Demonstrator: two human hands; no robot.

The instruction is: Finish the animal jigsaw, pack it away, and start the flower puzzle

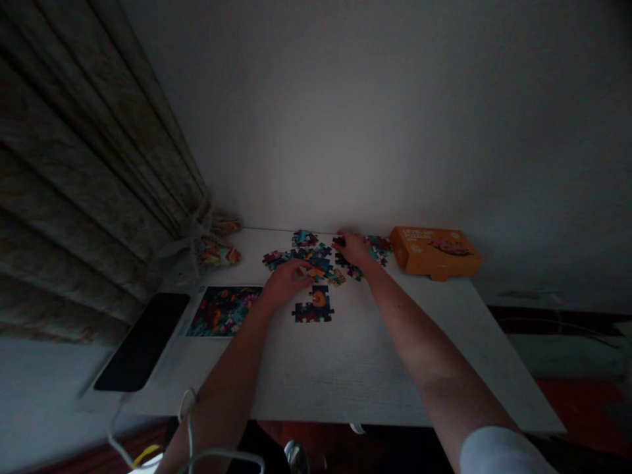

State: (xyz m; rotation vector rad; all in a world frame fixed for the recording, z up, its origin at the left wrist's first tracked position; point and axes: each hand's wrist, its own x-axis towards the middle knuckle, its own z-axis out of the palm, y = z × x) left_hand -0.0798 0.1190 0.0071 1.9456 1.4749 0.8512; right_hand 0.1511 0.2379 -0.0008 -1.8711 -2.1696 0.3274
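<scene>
The joined puzzle section (316,312) lies nearest, with the picture sheet (217,313) to its left. Just beyond the section, the left hand (287,283) curls thumb and fingers close by an orange piece (315,272); I cannot tell whether they pinch it. Farther beyond the section, the right hand (353,249) bends over loose pieces (316,253), its grip unclear. Sorting seems in hand; the next move likely calls for matching tabs to the section's open edges.

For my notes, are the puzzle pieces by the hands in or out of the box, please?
Out: the puzzle pieces lie in clusters on the table, left of the orange box.
</scene>
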